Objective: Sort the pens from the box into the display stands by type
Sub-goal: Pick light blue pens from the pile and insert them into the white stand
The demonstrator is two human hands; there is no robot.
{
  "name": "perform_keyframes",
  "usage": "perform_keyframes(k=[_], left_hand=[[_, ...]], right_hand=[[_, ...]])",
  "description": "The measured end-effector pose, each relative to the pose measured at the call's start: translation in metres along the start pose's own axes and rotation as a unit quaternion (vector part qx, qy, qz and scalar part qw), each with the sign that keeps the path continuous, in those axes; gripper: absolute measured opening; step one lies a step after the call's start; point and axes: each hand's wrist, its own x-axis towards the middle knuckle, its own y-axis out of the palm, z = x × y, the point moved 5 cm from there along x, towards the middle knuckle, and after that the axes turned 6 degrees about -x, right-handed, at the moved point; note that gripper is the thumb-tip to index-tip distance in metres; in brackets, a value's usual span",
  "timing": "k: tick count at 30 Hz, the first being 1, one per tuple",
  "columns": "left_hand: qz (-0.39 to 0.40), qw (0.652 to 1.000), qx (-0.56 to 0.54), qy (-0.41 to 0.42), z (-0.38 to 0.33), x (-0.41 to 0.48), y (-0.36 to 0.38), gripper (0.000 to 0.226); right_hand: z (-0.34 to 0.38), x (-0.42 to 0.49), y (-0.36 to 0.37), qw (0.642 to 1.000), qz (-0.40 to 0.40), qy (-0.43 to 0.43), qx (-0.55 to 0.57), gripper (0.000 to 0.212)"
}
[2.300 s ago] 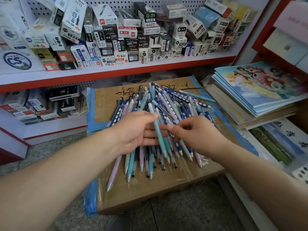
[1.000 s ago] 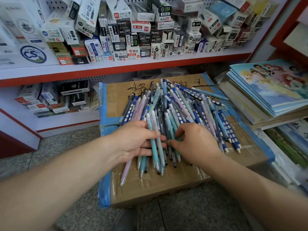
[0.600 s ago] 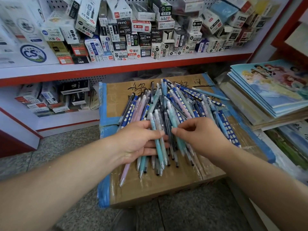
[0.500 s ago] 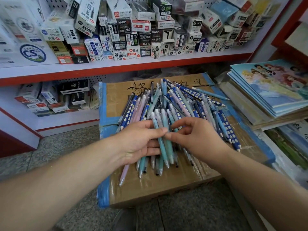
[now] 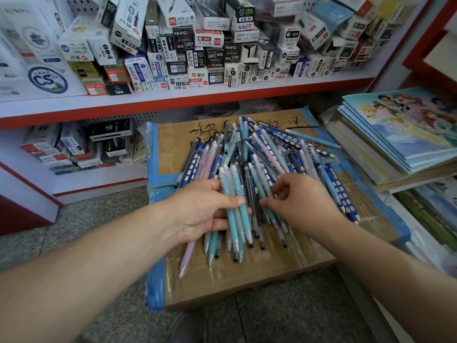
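A heap of pens point(image 5: 267, 154) lies on top of a taped cardboard box point(image 5: 237, 276): teal, pale blue, pink and dark blue ones with white dots. My left hand point(image 5: 200, 214) grips a bundle of teal and pale pens point(image 5: 237, 219), thumb across the top, tips pointing toward me. My right hand point(image 5: 299, 201) sits just right of that bundle with fingers curled, pinching at pens in the heap beside it. Dotted blue pens point(image 5: 338, 189) fan out to the right of my right hand.
A red-edged shelf point(image 5: 197, 97) behind the box carries stacked pen cartons point(image 5: 188, 45). More cartons point(image 5: 81, 144) sit on the lower shelf at left. A stack of colouring books point(image 5: 405, 134) lies to the right. Grey stone floor point(image 5: 86, 219) lies left of and in front of the box.
My right hand has pulled back from the bundle a little and dipped to the heap beside it. My left hand keeps its grip on the bundle.
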Motion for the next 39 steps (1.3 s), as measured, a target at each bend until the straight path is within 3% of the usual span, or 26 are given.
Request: perform_keyframes(k=[3, 8, 14, 20, 24, 26, 28, 30, 35, 39], left_hand=[[-0.002, 1.000, -0.005, 0.001, -0.001, 0.001, 0.002, 0.031], [-0.010, 1.000, -0.007, 0.004, 0.000, 0.001, 0.005, 0.028], [-0.017, 1.000, -0.004, 0.007, 0.001, 0.003, 0.007, 0.033], [-0.014, 1.000, 0.008, 0.007, 0.002, 0.005, 0.009, 0.034], [-0.018, 1.000, 0.010, 0.014, 0.002, 0.006, 0.009, 0.032], [-0.018, 1.000, 0.007, 0.019, 0.000, 0.007, 0.010, 0.029], [-0.014, 1.000, 0.001, 0.025, -0.001, 0.007, 0.012, 0.025], [-0.010, 1.000, -0.002, 0.028, -0.001, 0.006, 0.014, 0.023], [-0.017, 1.000, 0.010, 0.023, -0.001, 0.004, 0.008, 0.025], [-0.013, 1.000, 0.014, 0.013, -0.002, 0.001, 0.005, 0.016]], right_hand=[[0.004, 0.000, 0.002, 0.999, -0.004, -0.004, -0.042, 0.031], [-0.001, 0.003, -0.003, 0.999, 0.026, 0.035, 0.010, 0.025], [-0.001, 0.000, -0.001, 0.999, 0.030, 0.024, -0.021, 0.031], [-0.002, -0.001, 0.000, 0.999, 0.033, 0.033, 0.000, 0.024], [-0.006, 0.000, -0.004, 0.994, 0.050, 0.065, 0.073, 0.013], [-0.004, -0.002, -0.006, 0.978, 0.063, 0.077, 0.184, 0.010], [0.004, -0.010, -0.004, 0.953, 0.103, 0.060, 0.279, 0.009], [0.014, -0.019, 0.002, 0.943, 0.134, 0.023, 0.304, 0.009], [0.015, -0.015, 0.004, 0.955, 0.111, 0.007, 0.276, 0.009], [0.006, -0.002, 0.001, 0.995, 0.005, -0.018, 0.099, 0.010]])
